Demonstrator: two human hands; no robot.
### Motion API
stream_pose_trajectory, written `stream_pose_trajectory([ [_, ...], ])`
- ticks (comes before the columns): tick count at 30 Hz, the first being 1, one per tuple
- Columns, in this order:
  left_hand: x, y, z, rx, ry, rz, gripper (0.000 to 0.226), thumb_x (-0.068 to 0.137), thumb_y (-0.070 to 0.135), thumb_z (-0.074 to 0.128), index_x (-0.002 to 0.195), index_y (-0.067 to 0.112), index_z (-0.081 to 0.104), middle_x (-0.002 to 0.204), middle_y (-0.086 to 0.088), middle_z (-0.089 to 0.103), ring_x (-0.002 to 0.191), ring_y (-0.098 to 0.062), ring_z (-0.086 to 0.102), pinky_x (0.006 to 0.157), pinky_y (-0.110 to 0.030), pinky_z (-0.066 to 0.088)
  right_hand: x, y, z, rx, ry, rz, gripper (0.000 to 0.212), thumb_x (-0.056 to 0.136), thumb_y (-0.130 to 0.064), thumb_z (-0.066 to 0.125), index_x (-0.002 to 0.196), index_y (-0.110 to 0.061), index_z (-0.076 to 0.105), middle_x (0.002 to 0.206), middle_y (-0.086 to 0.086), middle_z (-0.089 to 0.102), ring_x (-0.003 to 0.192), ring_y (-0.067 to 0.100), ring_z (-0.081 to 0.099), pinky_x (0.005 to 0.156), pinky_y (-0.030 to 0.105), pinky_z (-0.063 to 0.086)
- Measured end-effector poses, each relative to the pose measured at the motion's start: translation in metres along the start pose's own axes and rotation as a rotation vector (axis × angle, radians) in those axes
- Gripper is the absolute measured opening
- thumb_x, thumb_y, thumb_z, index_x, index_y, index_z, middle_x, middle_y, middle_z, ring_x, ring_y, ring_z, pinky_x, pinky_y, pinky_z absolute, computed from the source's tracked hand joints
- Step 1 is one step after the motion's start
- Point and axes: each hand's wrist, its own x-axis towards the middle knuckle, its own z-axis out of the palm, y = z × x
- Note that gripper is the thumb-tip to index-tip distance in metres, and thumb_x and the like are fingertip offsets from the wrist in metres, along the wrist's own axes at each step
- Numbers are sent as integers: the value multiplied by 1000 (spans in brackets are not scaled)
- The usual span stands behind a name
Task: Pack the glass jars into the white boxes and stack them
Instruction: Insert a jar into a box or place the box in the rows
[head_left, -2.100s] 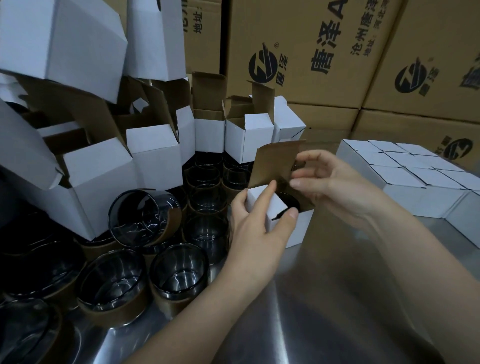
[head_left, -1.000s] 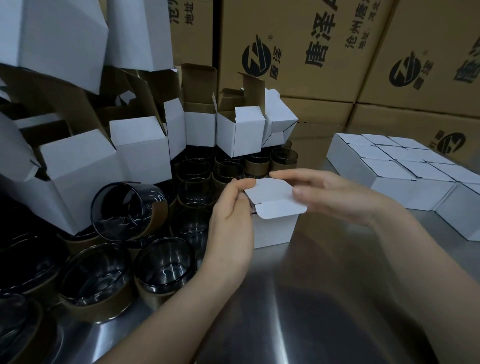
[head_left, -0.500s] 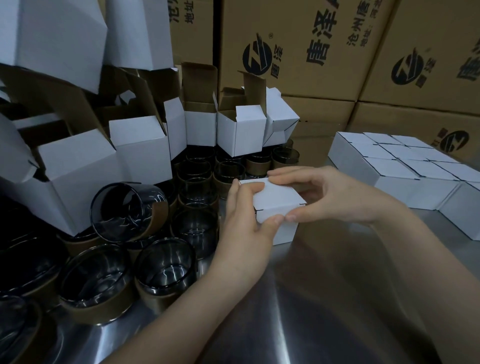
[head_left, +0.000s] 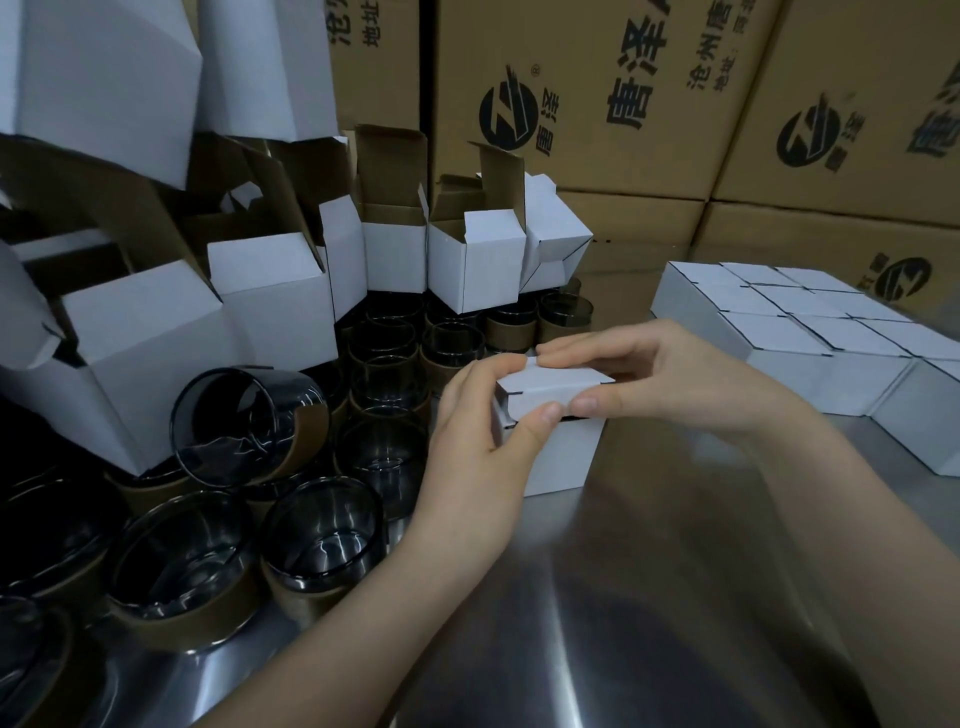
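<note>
On a steel table (head_left: 649, 597), the left hand (head_left: 467, 431) and right hand (head_left: 670, 374) pinch the lid of a white box (head_left: 563, 457). Glass jars (head_left: 322, 540) and open boxes (head_left: 275, 301) crowd the left; closed boxes (head_left: 810, 338) sit right, brown cartons (head_left: 597, 93) behind.

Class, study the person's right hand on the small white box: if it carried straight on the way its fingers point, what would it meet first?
Most likely the left hand, gripping the white box opposite; fingertips of the right hand nearly touch it. Beyond stand the glass jars.

Packing warehouse: stacked printed cartons (head_left: 597, 98)
</note>
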Motion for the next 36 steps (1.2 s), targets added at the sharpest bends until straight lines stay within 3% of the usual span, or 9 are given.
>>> stream_pose_trajectory([
  [7, 0, 0, 0, -6, -17, -40, 29, 93, 19, 63, 112, 39, 56, 129, 11, 46, 120, -2, 47, 107, -35, 41, 3, 3, 1, -8, -9, -26, 43, 63, -40, 88, 104, -40, 76, 124, -13, 66, 118, 8, 61, 103, 32, 49],
  [13, 0, -1, 0, -5, -30, -55, 29, 93, 20, 62, 118, 35, 60, 132, 11, 44, 108, 10, 45, 104, -27, 41, 3, 3, 1, 9, -37, -28, 40, 62, -39, 84, 101, -38, 75, 125, -9, 66, 120, 11, 60, 105, 40, 46],
  [18, 1, -2, 0, 1, -17, -55, 29, 92, 19, 64, 117, 33, 61, 133, 10, 43, 119, 1, 46, 108, -33, 40, 3, 0, 3, 14, -36, -24, 37, 64, -32, 86, 99, -36, 76, 127, -7, 65, 121, 10, 59, 109, 40, 43],
  [22, 1, -3, 1, 18, -20, -44, 28, 91, 21, 63, 116, 33, 61, 133, 13, 44, 114, 11, 45, 105, -22, 40, 1, -3, 4, 16, -34, -15, 37, 64, -23, 83, 99, -30, 76, 129, -3, 63, 121, 13, 59, 110, 45, 41],
  [25, 1, -3, 1, -19, -22, -49, 22, 92, 30, 59, 114, 33, 62, 130, 16, 46, 112, 17, 43, 100, -12, 38, 0, -5, 4, 16, -35, -13, 25, 73, -25, 83, 95, -36, 77, 126, -10, 65, 120, 8, 60, 106, 36, 45],
  [27, 2, -4, 1, -23, -18, -51, 21, 95, 32, 56, 114, 30, 63, 130, 14, 49, 114, 15, 44, 103, -16, 37, -1, -7, 5, -14, -24, -2, 18, 81, -35, 68, 96, -42, 76, 123, -17, 65, 118, 7, 60, 100, 33, 48],
  [29, 4, -6, 1, -2, -11, -50, 20, 97, 30, 54, 114, 28, 63, 129, 13, 49, 117, 10, 45, 106, -22, 37, 0, -6, 6, -17, -12, 12, 14, 87, -40, 66, 97, -42, 75, 122, -16, 66, 117, 15, 60, 99, 34, 47],
  [32, 4, -8, 2, 12, -10, -51, 19, 97, 27, 54, 114, 28, 62, 130, 14, 48, 115, 12, 44, 103, -19, 36, 1, -5, 7, 16, -20, 32, 16, 79, -34, 67, 92, -37, 76, 122, -10, 67, 116, 19, 61, 99, 36, 48],
  [36, 4, -11, 2, 26, -20, -50, 20, 97, 24, 54, 114, 31, 60, 130, 17, 45, 112, 14, 43, 99, -13, 36, 1, -3, 8, 70, -49, 40, 20, 76, -27, 69, 95, -27, 73, 120, -3, 68, 110, 11, 64, 90, 24, 51],
])
